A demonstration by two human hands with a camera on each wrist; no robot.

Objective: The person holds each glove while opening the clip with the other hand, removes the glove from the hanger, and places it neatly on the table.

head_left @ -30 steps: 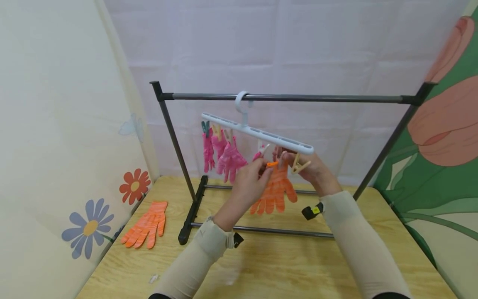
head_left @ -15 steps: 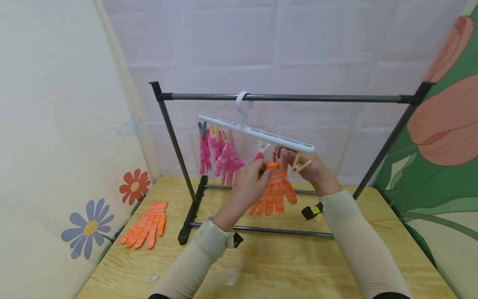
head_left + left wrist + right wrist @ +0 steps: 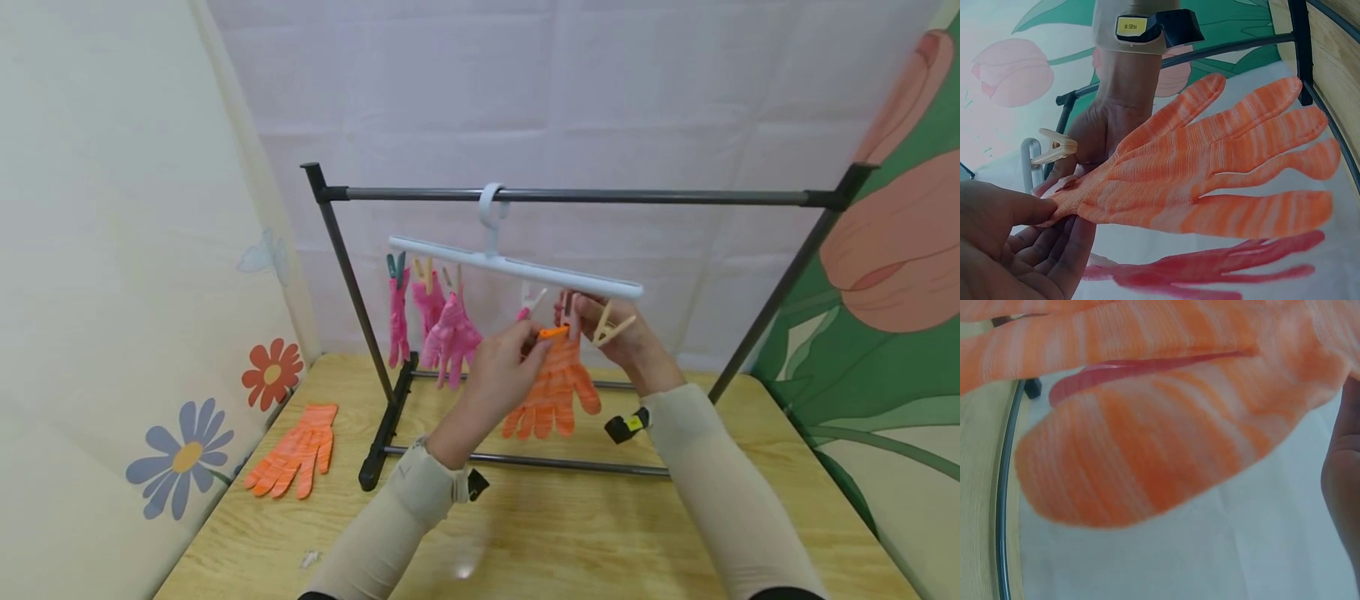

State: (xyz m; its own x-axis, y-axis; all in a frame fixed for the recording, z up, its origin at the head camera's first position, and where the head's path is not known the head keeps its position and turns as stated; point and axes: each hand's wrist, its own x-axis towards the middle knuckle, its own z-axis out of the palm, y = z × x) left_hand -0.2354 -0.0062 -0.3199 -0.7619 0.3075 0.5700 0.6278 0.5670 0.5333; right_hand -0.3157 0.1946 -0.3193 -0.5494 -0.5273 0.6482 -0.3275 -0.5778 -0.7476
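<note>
An orange striped knit glove [image 3: 558, 387] hangs fingers down below the right half of a pale blue hanger [image 3: 517, 267]. My left hand [image 3: 498, 367] pinches its cuff between thumb and fingers. At the same cuff, my right hand [image 3: 626, 333] pinches a pinkish clothespin [image 3: 567, 310], partly covered by the fingers. In the left wrist view the glove [image 3: 1172, 169] spreads out from both hands. The right wrist view is mostly filled by glove fingers [image 3: 1141, 450]. A beige clothespin [image 3: 611, 325] dangles beside my right hand, holding nothing.
Several pink gloves [image 3: 452, 333] hang from clothespins on the hanger's left half. The hanger hooks over a dark metal rack's top bar [image 3: 645, 197]. A second orange glove [image 3: 296, 450] lies at the left of the wooden table [image 3: 570, 533], near a small white scrap [image 3: 309, 559].
The hanger has turned on its hook: its left end went left and down, its right end slightly right and up. The pink gloves swung left with it. Both hands stayed nearly in place.
</note>
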